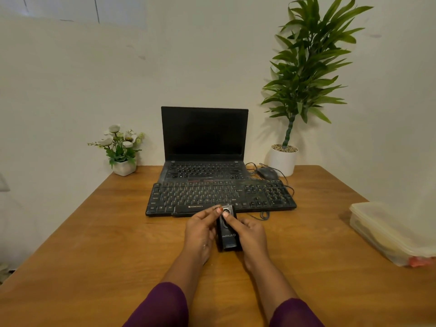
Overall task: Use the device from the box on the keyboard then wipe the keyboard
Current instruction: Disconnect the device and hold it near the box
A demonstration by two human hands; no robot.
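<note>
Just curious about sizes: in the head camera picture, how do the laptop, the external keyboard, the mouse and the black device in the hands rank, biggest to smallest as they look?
1. Laptop
2. External keyboard
3. Black device, though nearness to the camera enlarges it
4. Mouse, farther back, so this last pair is unsure

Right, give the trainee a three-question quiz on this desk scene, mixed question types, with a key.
1. True or false: both hands hold the black device.
2. Where is the mouse? A) left of the laptop B) right of the laptop, by the tall plant's white pot C) on the keyboard
3. What lies at the table's right edge?

Key:
1. True: left hand and right hand grip it, in front of the keyboard.
2. B
3. A clear plastic box, lid on.
</note>
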